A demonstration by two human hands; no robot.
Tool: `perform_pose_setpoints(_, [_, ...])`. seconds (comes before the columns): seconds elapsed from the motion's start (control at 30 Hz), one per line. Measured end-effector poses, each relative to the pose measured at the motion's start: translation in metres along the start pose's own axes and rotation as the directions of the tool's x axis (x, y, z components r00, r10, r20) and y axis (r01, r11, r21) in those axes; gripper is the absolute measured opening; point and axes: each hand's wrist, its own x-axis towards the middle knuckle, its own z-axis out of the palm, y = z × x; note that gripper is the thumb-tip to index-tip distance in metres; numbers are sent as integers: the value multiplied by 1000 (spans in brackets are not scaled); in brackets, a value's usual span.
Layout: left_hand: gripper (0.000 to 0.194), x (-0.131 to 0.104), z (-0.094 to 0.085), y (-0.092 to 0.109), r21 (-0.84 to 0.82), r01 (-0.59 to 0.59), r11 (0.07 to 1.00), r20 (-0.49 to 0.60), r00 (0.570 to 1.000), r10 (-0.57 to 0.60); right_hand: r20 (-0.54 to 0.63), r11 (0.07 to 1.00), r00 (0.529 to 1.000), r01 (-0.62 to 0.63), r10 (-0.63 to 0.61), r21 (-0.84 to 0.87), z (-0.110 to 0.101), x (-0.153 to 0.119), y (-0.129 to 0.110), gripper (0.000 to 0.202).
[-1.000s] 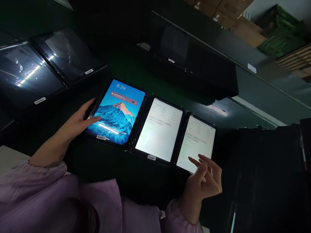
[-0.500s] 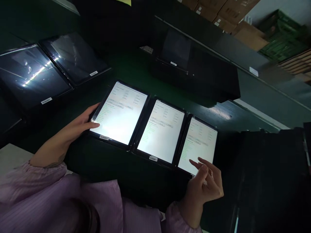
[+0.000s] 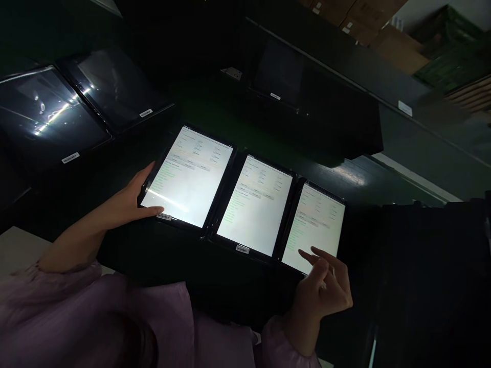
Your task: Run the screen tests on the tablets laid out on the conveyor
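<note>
Right hand (image 3: pixel 324 286): nearest; fingers loosely curled, holding nothing, forefinger poised over the right lit white-screen tablet (image 3: pixel 316 225).
Left hand (image 3: pixel 132 202): open, thumb resting on the left lit tablet's (image 3: pixel 190 174) near corner, steadying it.
Middle lit tablet (image 3: pixel 255 204): between both, edges touching, on the dark green surface (image 3: pixel 215 112).
Beyond the left lit tablet: two dark glossy tablets (image 3: pixel 76 110), screens off.

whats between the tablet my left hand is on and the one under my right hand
One more lit tablet, the middle tablet, lies between the left tablet and the right tablet, edge to edge, in the head view.
</note>
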Motion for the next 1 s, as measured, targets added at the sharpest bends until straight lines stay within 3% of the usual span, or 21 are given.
perform_pose_setpoints(0.1, [110,7,12,9,-36,24,999,-187,982,-31,139,983,973,184,-184,8,0,0,-2,23])
perform_pose_setpoints(0.17, [95,14,17,13,-187,36,982,-264,961,-85,299,955,908,286,-295,75,1,-1,-10,19])
perform_pose_setpoints(0.27, [76,24,15,13,-432,24,902,-275,949,-157,470,935,809,308,-353,174,7,-4,-26,19])
perform_pose_setpoints(0.33, [71,29,11,9,-483,12,876,-257,954,-155,517,941,786,296,-338,165,13,-6,-33,19])
perform_pose_setpoints(0.4, [73,31,6,5,-496,37,867,-225,960,-169,516,953,805,291,-293,87,15,-6,-33,21])
perform_pose_setpoints(0.47, [79,31,3,3,-494,78,866,-186,963,-193,461,963,856,271,-236,-10,11,-4,-26,23])
perform_pose_setpoints(0.57, [86,28,3,7,-468,81,880,-193,962,-191,302,979,940,190,-160,-71,-7,-2,-7,24])
perform_pose_setpoints(0.63, [87,27,3,14,-448,92,889,-231,949,-215,211,985,969,147,-126,-87,-23,-3,5,26])
perform_pose_setpoints(0.8, [95,35,2,26,-407,167,898,-271,917,-294,186,976,977,136,-104,-171,-45,-16,24,29])
perform_pose_setpoints(0.9, [98,36,4,31,-398,174,901,-275,914,-298,155,951,984,125,-83,-282,-41,-20,29,25])
perform_pose_setpoints(1.0, [97,22,10,41,-365,142,920,-303,916,-262,115,938,991,103,-68,-331,-33,-18,31,23])
